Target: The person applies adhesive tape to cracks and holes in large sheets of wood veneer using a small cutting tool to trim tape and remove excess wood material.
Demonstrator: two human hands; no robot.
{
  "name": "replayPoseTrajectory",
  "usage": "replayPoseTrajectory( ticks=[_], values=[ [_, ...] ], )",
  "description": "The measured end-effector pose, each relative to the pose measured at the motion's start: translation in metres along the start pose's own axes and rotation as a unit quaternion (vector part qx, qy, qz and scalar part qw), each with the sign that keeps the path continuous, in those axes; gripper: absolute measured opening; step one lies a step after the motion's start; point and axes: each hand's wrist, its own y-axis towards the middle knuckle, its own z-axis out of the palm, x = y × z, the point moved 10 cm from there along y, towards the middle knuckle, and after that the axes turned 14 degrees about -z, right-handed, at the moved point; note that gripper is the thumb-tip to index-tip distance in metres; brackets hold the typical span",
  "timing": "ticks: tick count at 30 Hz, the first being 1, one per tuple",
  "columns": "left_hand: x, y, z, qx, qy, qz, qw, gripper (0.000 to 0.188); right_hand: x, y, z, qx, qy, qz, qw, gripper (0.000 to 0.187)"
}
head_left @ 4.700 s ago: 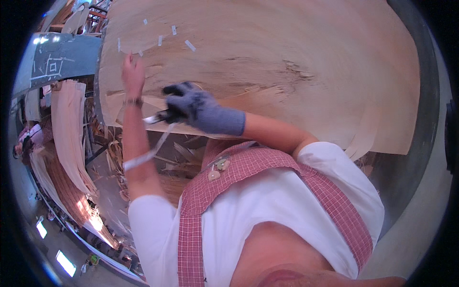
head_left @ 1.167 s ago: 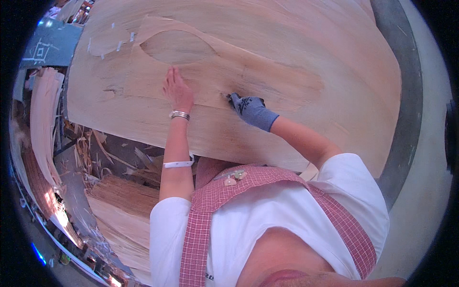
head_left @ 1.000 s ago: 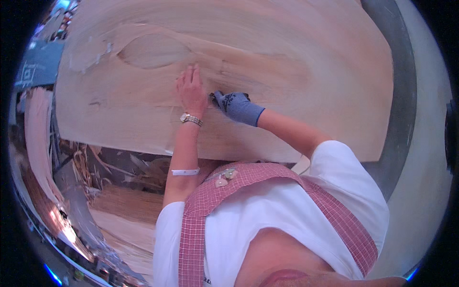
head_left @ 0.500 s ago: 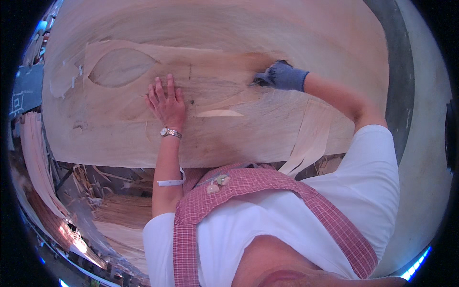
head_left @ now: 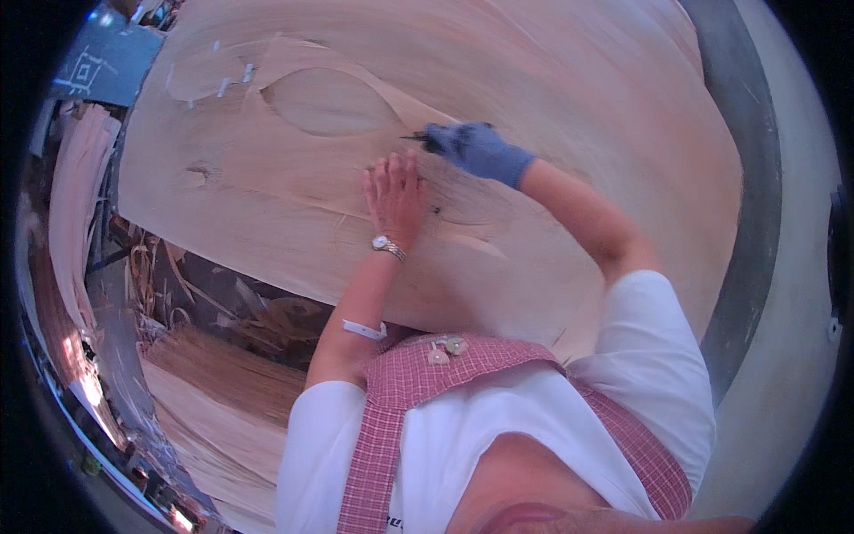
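Note:
A large pale sheet of wood veneer (head_left: 294,200) lies spread in front of me. My left hand (head_left: 398,200), bare, rests flat on it with fingers stretched out. Just right of its fingertips, my right hand (head_left: 476,149), in a blue-grey glove, is closed around a dark, thin-bladed knife (head_left: 416,137). The blade points left, near the right tip of an oval outline (head_left: 334,102) in the veneer. Most of the knife's handle is hidden in the glove. A small dark knot (head_left: 435,210) shows beside my left hand, with a pale sliver-shaped patch (head_left: 480,245) below it.
Small white tape pieces (head_left: 236,80) stick to the sheet at far left. A blue-grey board (head_left: 111,60) stands beyond that corner. Stacked veneer (head_left: 222,378) and loose scraps (head_left: 258,311) lie below the near edge. A dark grey band (head_left: 752,178) runs along the right.
The whole view has turned. My right hand has moved left along the veneer with the knife, close to my left hand and the oval. My left hand stays flat beside the knot.

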Motion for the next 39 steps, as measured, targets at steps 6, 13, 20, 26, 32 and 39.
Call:
replayPoseTrajectory(
  ticks=[6, 13, 20, 26, 32, 39],
  values=[
    [0.015, 0.0, -0.011, 0.018, -0.082, -0.018, 0.996, 0.054, 0.033, 0.109, 0.06, 0.149, -0.038, -0.104, 0.983, 0.024],
    [0.047, 0.059, -0.043, 0.056, -0.061, -0.092, 0.992, 0.091, 0.019, 0.095, 0.074, 0.163, -0.052, -0.062, 0.983, 0.025],
    [0.003, 0.035, -0.002, -0.066, 0.162, 0.102, 0.979, 0.106, -0.027, -0.029, 0.03, 0.13, -0.007, 0.052, 0.99, 0.026],
    [-0.052, 0.024, 0.041, 0.243, 0.053, 0.062, 0.967, 0.093, -0.054, -0.149, 0.026, 0.141, -0.013, 0.185, 0.972, 0.026],
    [-0.056, 0.023, 0.042, 0.252, 0.059, 0.091, 0.962, 0.089, -0.028, -0.333, 0.023, 0.079, -0.053, 0.336, 0.937, 0.026],
    [-0.06, 0.029, 0.04, 0.269, 0.081, 0.078, 0.957, 0.094, -0.019, -0.38, 0.006, -0.021, -0.015, 0.413, 0.91, 0.026]
  ],
)
